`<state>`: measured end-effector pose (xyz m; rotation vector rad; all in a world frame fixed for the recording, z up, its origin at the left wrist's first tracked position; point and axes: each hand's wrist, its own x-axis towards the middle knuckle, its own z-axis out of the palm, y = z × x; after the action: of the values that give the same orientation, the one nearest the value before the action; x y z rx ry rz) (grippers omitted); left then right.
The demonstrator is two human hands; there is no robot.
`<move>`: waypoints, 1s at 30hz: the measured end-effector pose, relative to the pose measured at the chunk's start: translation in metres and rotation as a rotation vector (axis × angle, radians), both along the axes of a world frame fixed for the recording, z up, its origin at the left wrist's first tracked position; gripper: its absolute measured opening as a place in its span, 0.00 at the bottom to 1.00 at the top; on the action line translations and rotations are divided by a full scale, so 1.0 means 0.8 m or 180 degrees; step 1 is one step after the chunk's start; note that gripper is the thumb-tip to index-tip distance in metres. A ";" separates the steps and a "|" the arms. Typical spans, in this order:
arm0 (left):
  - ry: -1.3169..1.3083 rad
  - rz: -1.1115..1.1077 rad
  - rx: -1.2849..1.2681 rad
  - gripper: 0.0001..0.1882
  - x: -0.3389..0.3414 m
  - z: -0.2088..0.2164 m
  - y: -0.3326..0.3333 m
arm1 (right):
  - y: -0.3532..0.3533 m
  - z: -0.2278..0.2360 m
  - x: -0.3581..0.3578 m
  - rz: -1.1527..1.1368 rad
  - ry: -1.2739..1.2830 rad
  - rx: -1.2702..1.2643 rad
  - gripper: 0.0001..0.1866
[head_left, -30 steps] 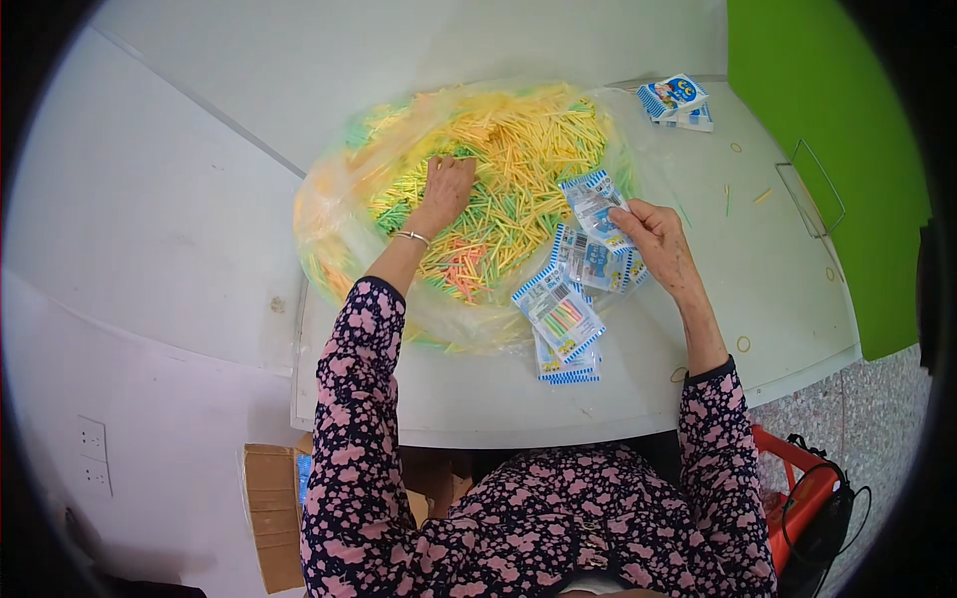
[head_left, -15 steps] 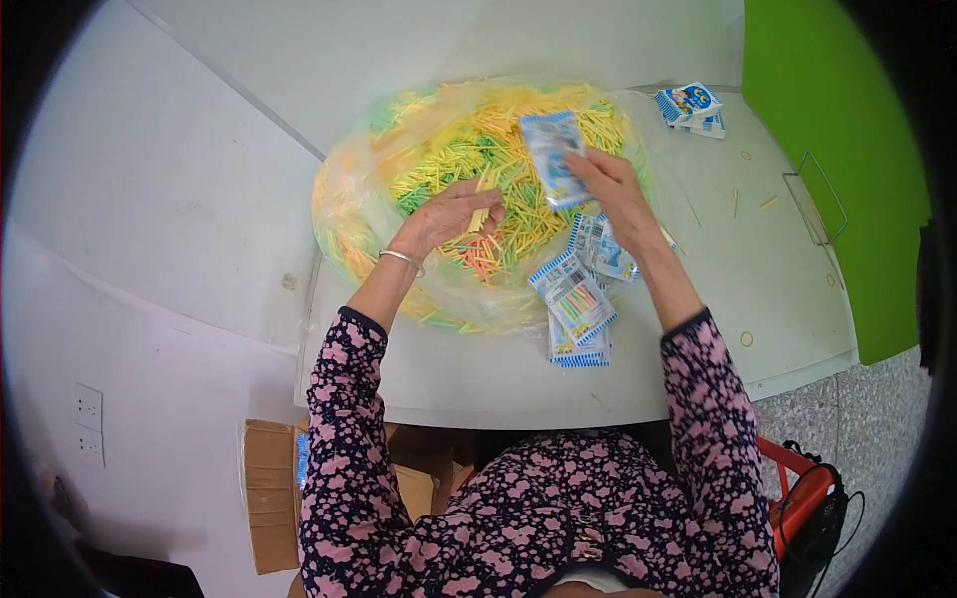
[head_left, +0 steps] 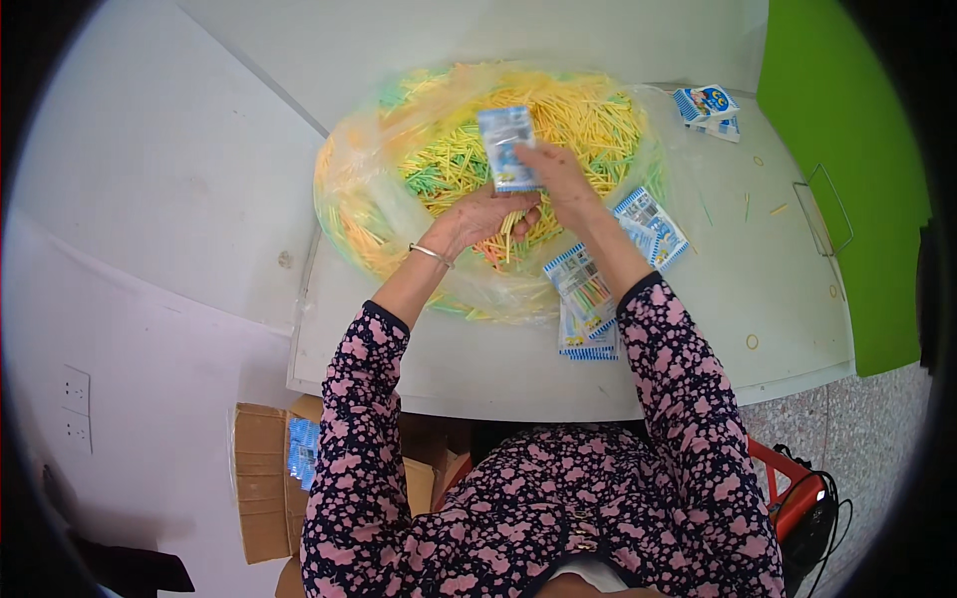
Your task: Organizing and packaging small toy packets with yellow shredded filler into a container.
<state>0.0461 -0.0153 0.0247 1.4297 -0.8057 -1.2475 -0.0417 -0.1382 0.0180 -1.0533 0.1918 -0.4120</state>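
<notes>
A large clear plastic bag (head_left: 364, 164) lies open on the table, full of thin yellow, green and orange sticks (head_left: 449, 154). Over it, my left hand (head_left: 478, 217) is closed round a small bunch of yellow sticks (head_left: 510, 225), whose ends poke out below the fingers. My right hand (head_left: 561, 179) pinches a blue-and-white packet (head_left: 507, 149) and holds it upright above the left hand, the packet's lower edge against the left fingers. Whether the packet's lower end is open cannot be seen. Beside my right forearm several similar packets (head_left: 581, 289) lie overlapping on the table.
More blue packets (head_left: 710, 110) lie at the table's back right. Loose sticks and rubber bands (head_left: 753, 342) are scattered on the right of the white table (head_left: 478, 384). A green panel (head_left: 842, 199) with a wire handle stands at the right. Below left is a cardboard box (head_left: 267, 478) with blue packets.
My right hand has brought the packet left, to just above my left hand. My left hand has shifted slightly right with its sticks. The whole view has shifted a little.
</notes>
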 end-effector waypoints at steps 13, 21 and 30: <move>0.0503 0.1541 -0.1597 0.12 0.007 0.039 -0.007 | -0.041 -0.003 -0.097 0.0398 0.0520 -0.1272 0.09; 0.0269 0.1634 -0.1749 0.13 -0.005 0.053 -0.008 | -0.038 0.003 -0.103 0.0534 0.0297 -0.0806 0.10; 0.0052 0.1802 -0.1808 0.15 -0.015 0.049 -0.013 | -0.009 0.023 -0.090 0.0656 0.0011 -0.0551 0.12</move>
<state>0.0341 -0.0259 0.0635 1.0656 -0.6130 -0.5359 -0.1139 -0.1454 0.0366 -1.2310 0.0500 -0.2433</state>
